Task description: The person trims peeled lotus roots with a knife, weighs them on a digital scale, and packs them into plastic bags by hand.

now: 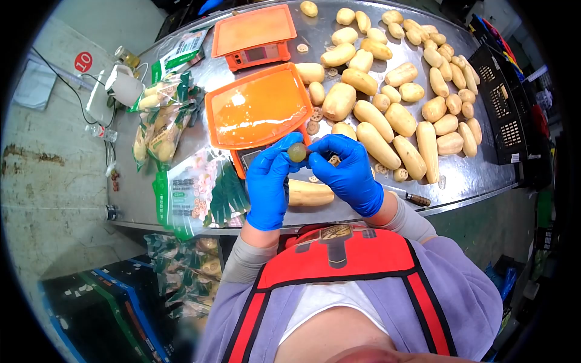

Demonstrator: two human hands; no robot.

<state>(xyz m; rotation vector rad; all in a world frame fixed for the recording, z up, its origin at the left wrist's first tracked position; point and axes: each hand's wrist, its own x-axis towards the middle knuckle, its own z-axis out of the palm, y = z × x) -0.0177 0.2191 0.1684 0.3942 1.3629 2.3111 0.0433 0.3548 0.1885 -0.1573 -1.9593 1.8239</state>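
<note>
Between thumb and fingers, my left hand [269,181] in a blue glove grips a small round greenish-yellow piece [297,152]. My right hand [348,172], gloved alike, is closed in a pinch right beside it; a small dark bit shows at its fingertips, too small to name. Both hands are above the table's near edge. Under them lies a pale lotus root section [310,193]. Just beyond my hands stands an orange scale [257,109], partly hidden by my left hand. A printed plastic bag [193,190] lies left of my left hand.
Many lotus roots [399,120] cover the table's right half, with cut slices among them. A knife [417,199] lies near the front edge. A second orange scale [254,33], filled bags [163,130] and a white jug [125,86] stand left. A black crate [499,103] borders the right.
</note>
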